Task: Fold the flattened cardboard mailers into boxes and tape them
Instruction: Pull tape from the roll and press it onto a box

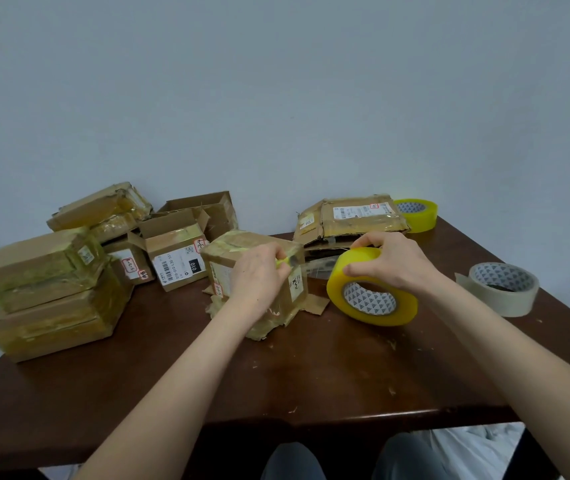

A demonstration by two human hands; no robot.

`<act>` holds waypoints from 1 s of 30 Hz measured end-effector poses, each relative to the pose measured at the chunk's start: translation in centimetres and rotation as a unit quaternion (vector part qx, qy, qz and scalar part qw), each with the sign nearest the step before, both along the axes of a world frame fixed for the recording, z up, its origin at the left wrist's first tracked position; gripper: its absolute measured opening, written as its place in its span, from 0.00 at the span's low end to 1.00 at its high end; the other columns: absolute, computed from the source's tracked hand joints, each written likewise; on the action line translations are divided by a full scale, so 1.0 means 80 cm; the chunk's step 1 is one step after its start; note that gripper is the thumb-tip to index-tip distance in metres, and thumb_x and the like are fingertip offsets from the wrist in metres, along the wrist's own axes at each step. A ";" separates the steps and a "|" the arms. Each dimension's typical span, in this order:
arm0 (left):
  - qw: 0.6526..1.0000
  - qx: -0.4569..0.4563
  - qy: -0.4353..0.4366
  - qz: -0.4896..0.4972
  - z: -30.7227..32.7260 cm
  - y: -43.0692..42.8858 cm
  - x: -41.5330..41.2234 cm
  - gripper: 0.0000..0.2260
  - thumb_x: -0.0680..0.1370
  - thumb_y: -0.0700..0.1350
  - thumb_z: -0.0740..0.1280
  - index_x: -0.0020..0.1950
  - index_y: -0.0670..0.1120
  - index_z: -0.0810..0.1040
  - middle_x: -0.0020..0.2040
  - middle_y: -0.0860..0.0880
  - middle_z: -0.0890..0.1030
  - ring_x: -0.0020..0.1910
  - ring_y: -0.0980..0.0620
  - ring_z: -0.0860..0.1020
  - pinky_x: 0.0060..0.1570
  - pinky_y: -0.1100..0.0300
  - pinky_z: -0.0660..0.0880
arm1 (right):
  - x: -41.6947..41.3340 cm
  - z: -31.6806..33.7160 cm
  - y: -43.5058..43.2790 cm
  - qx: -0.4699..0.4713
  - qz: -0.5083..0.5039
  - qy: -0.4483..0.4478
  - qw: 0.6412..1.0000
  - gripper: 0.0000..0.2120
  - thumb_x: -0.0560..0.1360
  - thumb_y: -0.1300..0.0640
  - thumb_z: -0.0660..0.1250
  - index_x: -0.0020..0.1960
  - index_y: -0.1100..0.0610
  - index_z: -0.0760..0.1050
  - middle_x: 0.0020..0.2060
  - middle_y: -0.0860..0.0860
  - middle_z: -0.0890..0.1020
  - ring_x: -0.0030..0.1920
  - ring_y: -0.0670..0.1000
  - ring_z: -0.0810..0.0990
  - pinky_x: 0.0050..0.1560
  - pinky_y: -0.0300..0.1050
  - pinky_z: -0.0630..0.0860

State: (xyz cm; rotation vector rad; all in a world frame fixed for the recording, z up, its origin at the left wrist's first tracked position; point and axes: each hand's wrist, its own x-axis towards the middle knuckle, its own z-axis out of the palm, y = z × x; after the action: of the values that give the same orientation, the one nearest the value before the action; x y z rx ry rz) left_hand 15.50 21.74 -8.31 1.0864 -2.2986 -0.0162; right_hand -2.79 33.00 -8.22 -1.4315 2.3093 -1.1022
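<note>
Left hand (259, 277): fingers curled, pinching a small yellow tool (286, 260) with a grey tip, held against the upper right edge of the box (242, 242). The palm lies over the box's near face.
Right hand (389, 261): clamped over the top of the yellow tape roll (370, 315), fingers over the far side, thumb on the near rim. The roll stands tilted on its edge on the table (276, 375), just right of the box, core facing near.
The box sits mid-table, wrapped in yellowish tape, white labels on its near face, a loose flap sticking out at its lower right.
There's a glossy patch between box and roll; can't tell if it's pulled tape.
Flattened mailers (353, 220) are stacked at far right, behind the roll.
Second yellow roll (417, 216) is just right of that stack.
Beige tape roll (501, 292) lies flat near the right table edge.
Open boxes (176, 258) are far left of centre.
Taped boxes (44, 271) are stacked at the left edge.
</note>
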 end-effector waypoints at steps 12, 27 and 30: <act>1.000 0.010 0.003 -0.024 0.002 0.005 0.011 0.05 0.76 0.45 0.66 0.48 0.44 0.77 0.36 0.53 0.73 0.40 0.52 0.72 0.38 0.60 0.63 | 0.002 0.001 0.006 -0.006 -0.001 -0.002 1.000 0.22 0.65 0.44 0.75 0.57 0.46 0.76 0.52 0.49 0.79 0.50 0.51 0.76 0.46 0.47 0.76; 0.996 -0.043 -0.061 0.042 0.002 0.015 0.006 0.09 0.78 0.49 0.61 0.55 0.50 0.77 0.44 0.54 0.75 0.48 0.51 0.75 0.38 0.59 0.67 | 0.002 0.000 0.005 -0.010 0.008 -0.015 1.000 0.20 0.64 0.45 0.76 0.53 0.44 0.75 0.52 0.49 0.77 0.53 0.52 0.75 0.50 0.49 0.76; 0.992 -0.081 -0.081 0.048 -0.001 0.016 0.011 0.09 0.78 0.49 0.61 0.55 0.50 0.77 0.45 0.53 0.78 0.47 0.51 0.76 0.38 0.59 0.68 | 0.002 -0.001 0.004 -0.009 0.017 -0.011 1.000 0.20 0.65 0.45 0.76 0.53 0.45 0.75 0.52 0.49 0.76 0.52 0.51 0.74 0.47 0.47 0.74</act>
State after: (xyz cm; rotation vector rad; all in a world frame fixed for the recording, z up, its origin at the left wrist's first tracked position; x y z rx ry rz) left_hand 16.35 23.05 -8.41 1.1485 -2.3384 0.3020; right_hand -2.60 33.30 -8.27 -1.4521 2.2586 -1.1253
